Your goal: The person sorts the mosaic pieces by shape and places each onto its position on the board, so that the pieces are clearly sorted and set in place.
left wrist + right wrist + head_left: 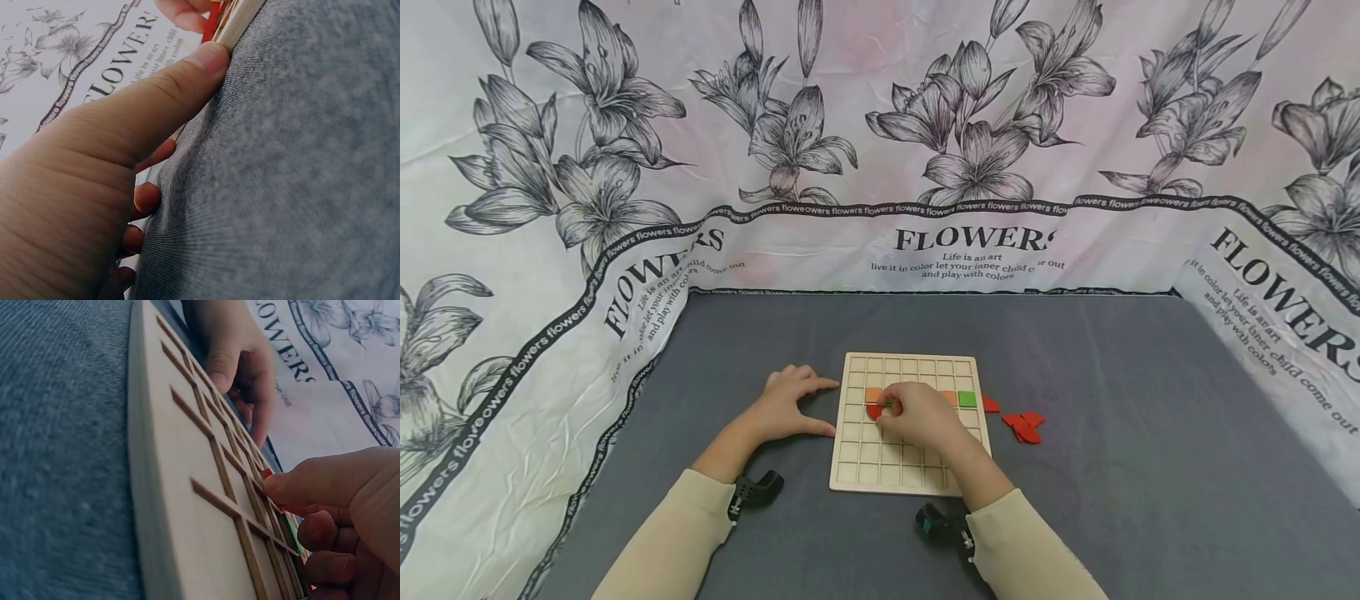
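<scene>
A square wooden grid board [865, 475] lies flat on the grey cloth. My left hand [790, 406] spreads at its left side, with the thumb and index fingertips touching the board's edge. Over the middle of the grid, my right hand [921, 412] pinches a small red piece [873, 412] between thumb and fingertips. That red piece [211, 25] appears tilted up from the board in the left wrist view. An orange tile [872, 394] sits in a cell just above the red piece. Farther right in that row are another orange tile [951, 397] and a green tile [967, 399]. My right hand hides the cells between.
Several loose red pieces [1024, 426] lie in a small heap right of the board. One red piece [991, 404] lies by the board's right edge. Flower-printed white fabric [805, 250] rises behind and at both sides of the grey cloth [1120, 417].
</scene>
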